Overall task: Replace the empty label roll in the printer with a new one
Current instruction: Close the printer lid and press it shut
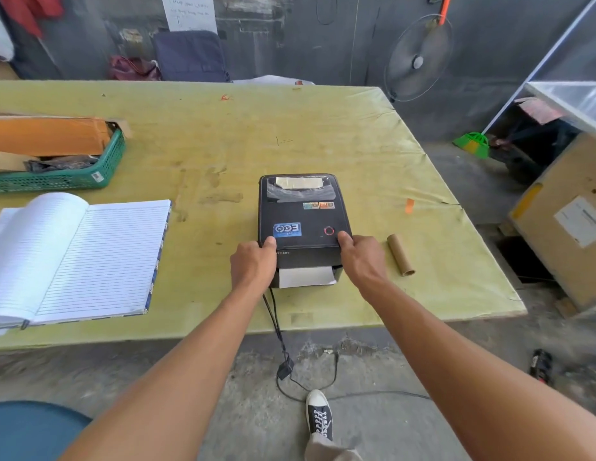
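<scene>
A black label printer [301, 214] sits near the front edge of the yellow-green table [290, 134], its lid down. A white label strip [305, 277] sticks out of its front slot, and white roll paper shows through the lid window. My left hand [253, 262] grips the printer's front left corner, thumb on the lid. On the front right corner rests my right hand [361, 261], thumb beside the red-ringed button [328, 230]. An empty brown cardboard core [400, 255] lies on the table just right of the printer.
An open lined notebook [77, 257] lies at the left. Behind it stands a green basket [67, 176] holding cardboard. The printer's black cable [276, 322] drops over the front edge to the floor. A cardboard box [562, 227] and a fan [418, 58] stand at the right.
</scene>
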A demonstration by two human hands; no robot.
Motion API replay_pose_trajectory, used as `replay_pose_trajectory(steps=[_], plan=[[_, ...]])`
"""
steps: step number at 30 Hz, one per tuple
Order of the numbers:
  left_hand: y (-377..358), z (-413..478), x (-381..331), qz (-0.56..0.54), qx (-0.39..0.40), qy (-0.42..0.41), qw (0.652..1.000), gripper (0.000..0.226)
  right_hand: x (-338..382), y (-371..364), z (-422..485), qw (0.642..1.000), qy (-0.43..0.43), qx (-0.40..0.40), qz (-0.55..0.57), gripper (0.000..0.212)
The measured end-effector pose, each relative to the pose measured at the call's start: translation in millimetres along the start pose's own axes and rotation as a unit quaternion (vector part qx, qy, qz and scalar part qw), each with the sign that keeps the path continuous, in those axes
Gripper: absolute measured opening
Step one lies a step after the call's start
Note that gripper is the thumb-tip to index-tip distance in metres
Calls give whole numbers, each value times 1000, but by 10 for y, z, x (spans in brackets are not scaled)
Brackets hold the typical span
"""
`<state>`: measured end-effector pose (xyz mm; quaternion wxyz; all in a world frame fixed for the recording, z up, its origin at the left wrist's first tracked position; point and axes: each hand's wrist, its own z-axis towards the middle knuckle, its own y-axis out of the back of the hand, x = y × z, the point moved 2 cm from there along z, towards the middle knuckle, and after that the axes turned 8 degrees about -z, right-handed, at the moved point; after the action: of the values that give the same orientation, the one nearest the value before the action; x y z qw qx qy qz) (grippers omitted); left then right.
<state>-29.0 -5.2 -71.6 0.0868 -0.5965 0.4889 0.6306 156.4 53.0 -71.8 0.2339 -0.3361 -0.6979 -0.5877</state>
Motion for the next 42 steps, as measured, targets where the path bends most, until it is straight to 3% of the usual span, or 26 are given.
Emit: replay_pose_trajectory(steps=[3, 10, 19, 29, 42], plan=[[41, 59, 43, 0, 15, 1, 1000, 49, -56, -5, 11, 1000, -5, 2, -9, 49], [64, 81, 27, -54, 18, 90, 994, 51, -108, 17, 39, 998, -38, 31, 26, 52], [38, 57, 6, -66, 3, 103, 992, 49, -90, 17, 47, 995, -85, 43, 33, 53], [30, 66, -18, -66, 11, 104, 992, 34, -75, 23, 9, 996, -78, 44, 13, 52], [43, 64, -5, -69, 5, 102, 992, 44, -46, 0, -27, 996, -83, 36, 9, 46]])
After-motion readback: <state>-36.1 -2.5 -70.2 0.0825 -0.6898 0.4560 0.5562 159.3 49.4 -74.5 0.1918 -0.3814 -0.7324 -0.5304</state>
